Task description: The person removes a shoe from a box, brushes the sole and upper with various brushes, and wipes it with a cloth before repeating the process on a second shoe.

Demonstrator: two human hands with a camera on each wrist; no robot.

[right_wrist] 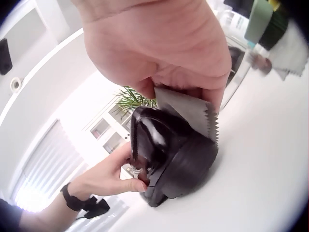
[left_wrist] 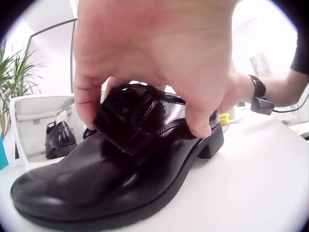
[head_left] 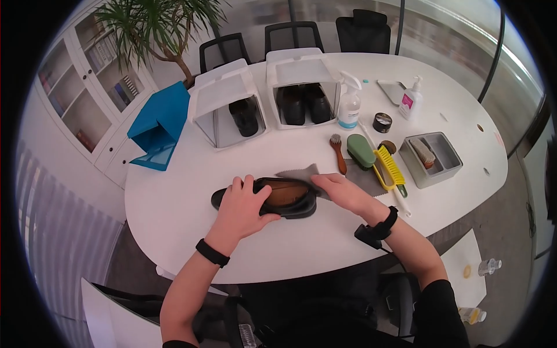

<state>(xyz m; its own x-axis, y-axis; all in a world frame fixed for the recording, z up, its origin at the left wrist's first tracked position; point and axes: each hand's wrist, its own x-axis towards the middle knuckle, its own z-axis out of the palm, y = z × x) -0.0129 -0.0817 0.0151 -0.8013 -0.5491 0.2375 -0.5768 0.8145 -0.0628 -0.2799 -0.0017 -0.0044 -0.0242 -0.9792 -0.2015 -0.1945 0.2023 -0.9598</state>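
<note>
The black shoe lies sole down on the near part of the white table, toe to the left, heel to the right; the left hand is partly closed over its laced front, fingers on the far side and thumb on the near side; the right hand, fingers bent, pinches the grey cloth against the heel; two white boxes stand on the far side.

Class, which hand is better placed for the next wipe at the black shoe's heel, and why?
Probably the right hand: it pinches the gray cloth at the heel end of the black dress shoe. The left hand grips farther forward, without a cloth, so it suits steadying.
</note>
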